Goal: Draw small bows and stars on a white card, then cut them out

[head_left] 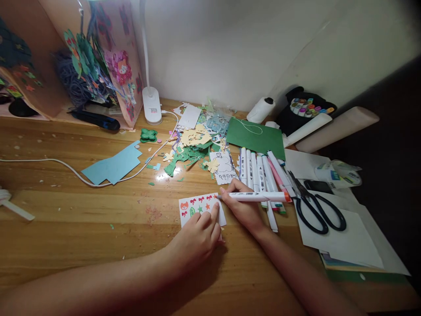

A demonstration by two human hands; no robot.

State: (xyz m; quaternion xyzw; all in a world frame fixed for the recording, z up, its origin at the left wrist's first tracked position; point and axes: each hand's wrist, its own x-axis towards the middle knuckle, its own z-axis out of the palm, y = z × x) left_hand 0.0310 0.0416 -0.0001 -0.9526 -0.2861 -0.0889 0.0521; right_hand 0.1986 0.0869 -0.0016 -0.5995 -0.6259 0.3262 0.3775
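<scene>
White card (204, 202) with small red, orange and green drawings lies on wooden surface (82, 245), center of frame. We keep right hand (245, 208) just right of it, grip closed around white, orange-ended marker (253, 196), tip at card's upper right corner. We press card with left hand's (200, 235) index finger, other fingers curled; cannot tell whether that grip holds anything. More markers (261, 171) lie right of center, scissors (306, 196) farther right.

Bare left forearm (112, 278); bare right forearm (292, 272)
</scene>
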